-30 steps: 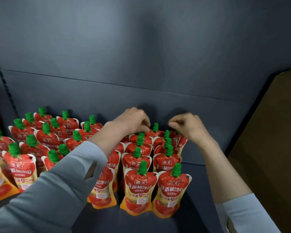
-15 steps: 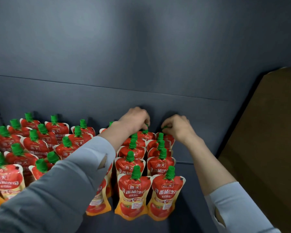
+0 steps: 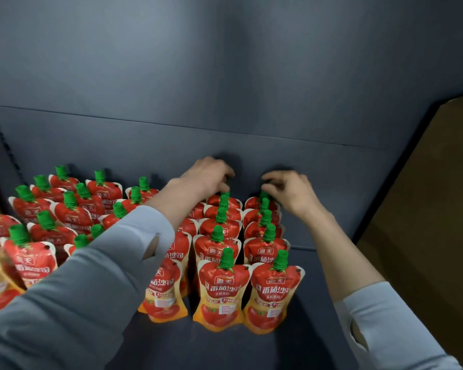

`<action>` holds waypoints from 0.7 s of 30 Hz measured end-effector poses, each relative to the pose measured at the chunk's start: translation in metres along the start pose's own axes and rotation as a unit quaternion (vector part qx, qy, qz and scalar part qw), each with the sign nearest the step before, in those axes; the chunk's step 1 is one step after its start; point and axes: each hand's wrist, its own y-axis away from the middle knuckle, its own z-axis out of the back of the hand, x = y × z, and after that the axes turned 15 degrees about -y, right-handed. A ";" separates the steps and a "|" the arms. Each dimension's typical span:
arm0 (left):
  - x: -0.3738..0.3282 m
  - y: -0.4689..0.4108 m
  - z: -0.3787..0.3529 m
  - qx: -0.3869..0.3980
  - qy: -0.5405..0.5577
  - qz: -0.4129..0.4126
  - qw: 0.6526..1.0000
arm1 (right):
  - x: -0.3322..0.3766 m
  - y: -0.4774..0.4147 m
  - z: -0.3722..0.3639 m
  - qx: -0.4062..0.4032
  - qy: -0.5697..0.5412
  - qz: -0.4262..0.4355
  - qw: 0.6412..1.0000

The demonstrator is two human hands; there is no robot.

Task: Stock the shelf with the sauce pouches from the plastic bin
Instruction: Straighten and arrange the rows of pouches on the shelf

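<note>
At shelf [image 3: 225,348] back, left hand [image 3: 209,177] and right hand [image 3: 289,190]: each grip curled closed on rear pouches [image 3: 253,203], at the caps. Left sleeve [image 3: 91,289] drag on withdrawal could domino the packed rows [image 3: 221,289] forward.

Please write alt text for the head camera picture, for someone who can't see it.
The left hand and right hand reach to the back of a dark shelf, each gripping the green cap of the rearmost sauce pouch in its row. More red pouches stand to the left.
</note>
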 end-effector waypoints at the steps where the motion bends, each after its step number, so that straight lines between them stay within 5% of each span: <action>1: -0.001 0.007 0.005 -0.020 -0.003 0.004 1.000 | -0.003 0.006 0.003 -0.029 -0.011 0.013 0.999; 6: -0.008 0.074 0.021 -0.197 0.045 0.054 0.978 | -0.018 0.075 0.005 -0.201 -0.165 0.032 0.965; 9: -0.020 0.124 0.013 -0.278 0.109 0.058 0.953 | -0.031 0.123 -0.013 -0.231 -0.238 -0.005 0.943; 13: -0.037 0.175 -0.017 -0.276 0.129 0.045 0.951 | -0.057 0.172 -0.039 -0.133 -0.268 -0.094 0.950; 18: -0.053 0.185 -0.041 -0.183 0.091 0.013 0.979 | -0.056 0.208 -0.045 0.115 -0.338 -0.121 0.926; 21: -0.056 0.181 -0.041 -0.129 0.053 0.010 0.990 | -0.055 0.211 -0.051 0.140 -0.355 -0.125 0.916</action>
